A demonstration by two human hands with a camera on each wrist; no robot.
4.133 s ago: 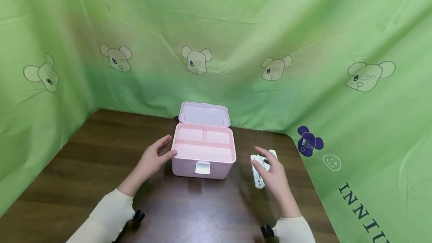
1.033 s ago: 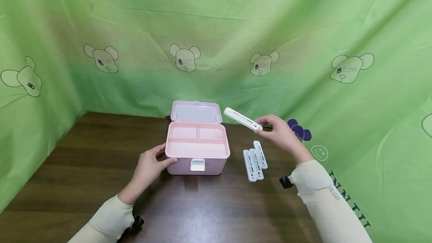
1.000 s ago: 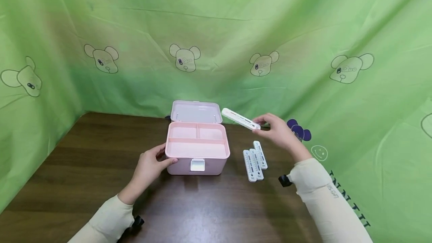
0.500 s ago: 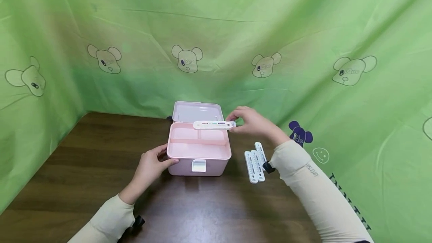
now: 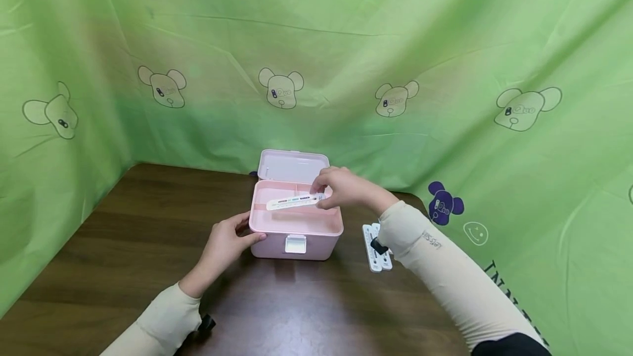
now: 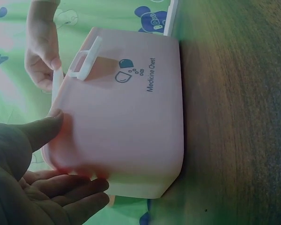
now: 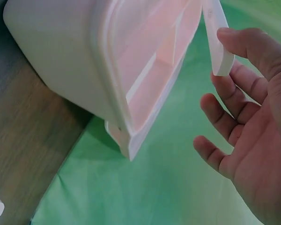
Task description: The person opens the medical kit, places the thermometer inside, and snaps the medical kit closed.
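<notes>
A pink medicine chest (image 5: 318, 248) stands with its lid (image 5: 292, 166) folded back, showing a divided tray inside. My left hand (image 5: 225, 242) holds its front left corner, thumb on the front face and fingers along the side wall (image 6: 140, 183). Between thumb and fingers, my right hand (image 5: 346, 188) pinches one end of a long white thermometer (image 5: 292, 201). The thermometer is level above the tray and points left, its printed scale facing up. In the right wrist view, the thumb presses on the white thermometer (image 7: 215, 42) while the other fingers spread loosely below.
Right of the chest, several more white thermometers (image 5: 371, 251) lie side by side on the brown wooden table (image 5: 148, 235), partly hidden by the right sleeve and wrist camera. A white latch (image 5: 295, 244) hangs on the chest's front. Green printed cloth (image 5: 222, 125) surrounds the table.
My right hand took a thermometer from the group on the table, raised it, then moved left and lower over the tray. My left hand closed in on the chest's corner and stayed there.
</notes>
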